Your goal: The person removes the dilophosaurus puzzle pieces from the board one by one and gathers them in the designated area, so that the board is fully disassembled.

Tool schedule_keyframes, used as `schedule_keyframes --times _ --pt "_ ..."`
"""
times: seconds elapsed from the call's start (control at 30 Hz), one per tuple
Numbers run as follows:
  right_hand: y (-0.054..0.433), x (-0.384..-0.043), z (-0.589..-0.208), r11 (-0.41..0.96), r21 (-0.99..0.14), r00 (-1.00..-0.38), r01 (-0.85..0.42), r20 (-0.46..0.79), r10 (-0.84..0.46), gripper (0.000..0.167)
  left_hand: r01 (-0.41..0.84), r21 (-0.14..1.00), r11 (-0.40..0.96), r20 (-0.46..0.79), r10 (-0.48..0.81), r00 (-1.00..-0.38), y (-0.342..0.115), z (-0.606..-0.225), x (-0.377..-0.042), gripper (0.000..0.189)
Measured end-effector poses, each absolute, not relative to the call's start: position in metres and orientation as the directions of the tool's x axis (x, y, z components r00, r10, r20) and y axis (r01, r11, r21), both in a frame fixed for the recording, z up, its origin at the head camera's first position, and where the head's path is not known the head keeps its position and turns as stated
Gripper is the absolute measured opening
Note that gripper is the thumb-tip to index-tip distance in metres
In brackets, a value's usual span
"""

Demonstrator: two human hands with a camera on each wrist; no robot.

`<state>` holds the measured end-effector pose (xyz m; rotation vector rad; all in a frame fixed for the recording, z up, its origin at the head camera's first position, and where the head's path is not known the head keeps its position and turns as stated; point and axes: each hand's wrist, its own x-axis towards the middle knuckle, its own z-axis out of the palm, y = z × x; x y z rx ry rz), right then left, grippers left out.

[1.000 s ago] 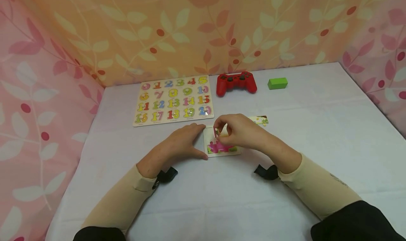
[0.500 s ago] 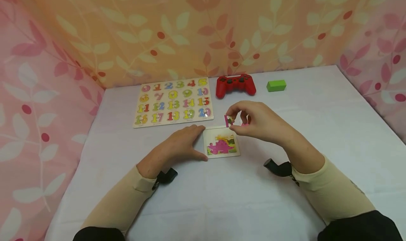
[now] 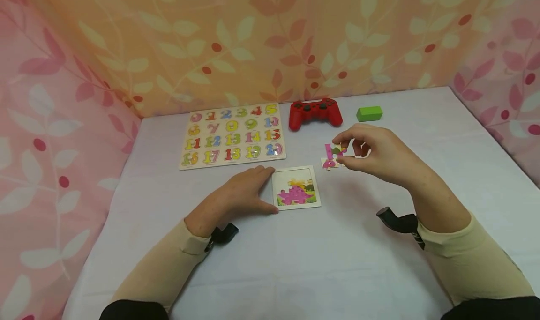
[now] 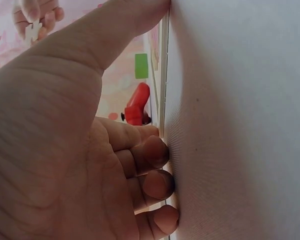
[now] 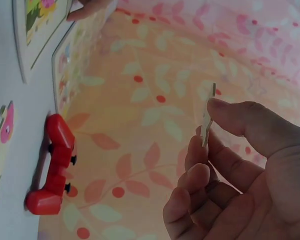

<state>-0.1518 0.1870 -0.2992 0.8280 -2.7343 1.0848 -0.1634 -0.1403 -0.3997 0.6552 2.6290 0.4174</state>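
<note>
A square puzzle board (image 3: 296, 208), partly filled with a pink dinosaur picture, lies on the white table. My left hand (image 3: 240, 191) rests at its left edge, thumb at the near corner and fingertips at the far one. In the left wrist view those fingers (image 4: 157, 184) touch the table along the board's side. My right hand (image 3: 371, 151) is raised to the right of the board and pinches a pink and green puzzle piece (image 3: 328, 150). Edge-on in the right wrist view, this puzzle piece (image 5: 207, 122) sits between thumb and fingers. Loose puzzle pieces (image 3: 329, 163) lie beneath, partly hidden.
Behind the board to the left is a wooden number puzzle (image 3: 232, 137). A red game controller (image 3: 315, 113) and a green block (image 3: 369, 114) stand near the back of the table. Patterned cloth (image 3: 253, 43) closes off the back and sides.
My right hand has moved from above the board to the right and away, carrying the puzzle piece in its pinch. The left hand has stayed at the board's edge.
</note>
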Motion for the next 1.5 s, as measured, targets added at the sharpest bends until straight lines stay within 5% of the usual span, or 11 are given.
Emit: schedule_keyframes --times 0.27,0.67,1.1,1.5 --pt "0.206 -0.160 -0.315 0.655 -0.608 -0.885 -0.450 0.204 -0.418 0.029 0.396 0.371 0.840 -0.297 0.511 -0.806 -0.137 -0.401 -0.164 0.110" --pt "0.202 -0.187 -0.364 0.765 -0.603 -0.906 -0.226 -0.159 -0.393 0.029 0.383 0.359 0.851 -0.317 0.497 -0.808 -0.133 -0.401 -0.164 0.111" --pt "0.196 -0.197 -0.392 0.774 -0.581 -0.900 -0.252 -0.152 -0.408 0.027 0.383 0.364 0.849 -0.306 0.497 -0.812 -0.136 -0.399 -0.162 0.110" --pt "0.190 -0.195 -0.389 0.812 -0.424 -0.860 -0.402 -0.129 -0.493 0.015 0.379 0.358 0.853 -0.305 0.491 -0.816 -0.138 -0.401 -0.164 0.111"
